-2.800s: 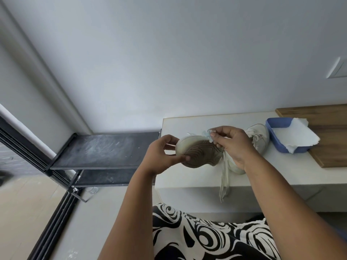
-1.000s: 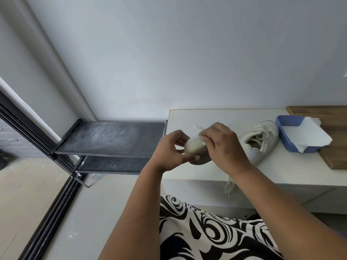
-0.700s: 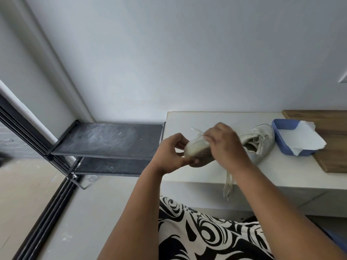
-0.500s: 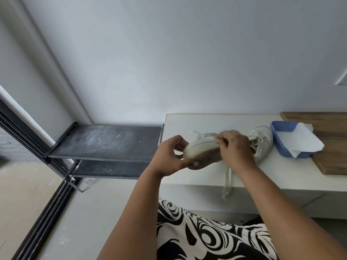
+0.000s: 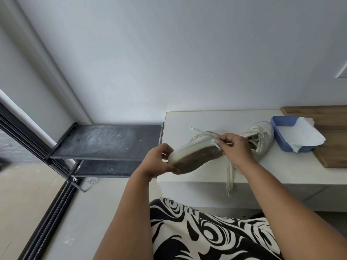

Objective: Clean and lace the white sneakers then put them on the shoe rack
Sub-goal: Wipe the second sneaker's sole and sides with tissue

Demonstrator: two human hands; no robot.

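- Black metal shoe rack stands at far left against the wall, both shelves bare of shoes; it butts against the pale surface.
- Left hand grips the toe of the held sneaker, fingers curled round the tip, brown sole turned toward the camera.
- Right hand pinches a small wipe against the sole edge near the heel.
- Lace hangs loose over the surface's front edge.
- Second sneaker rests on the surface behind the right hand, just beside the blue tray, which holds a paper sheet.
- Step in hand, as I judge it: cleaning; lacing and racking not yet done.
- Next move likely calls for turning the shoe in the left hand so the wipe meets an unwiped stretch.
- Against half a second ago: the right hand has slid from mid-shoe to the heel end, and more sole now shows.
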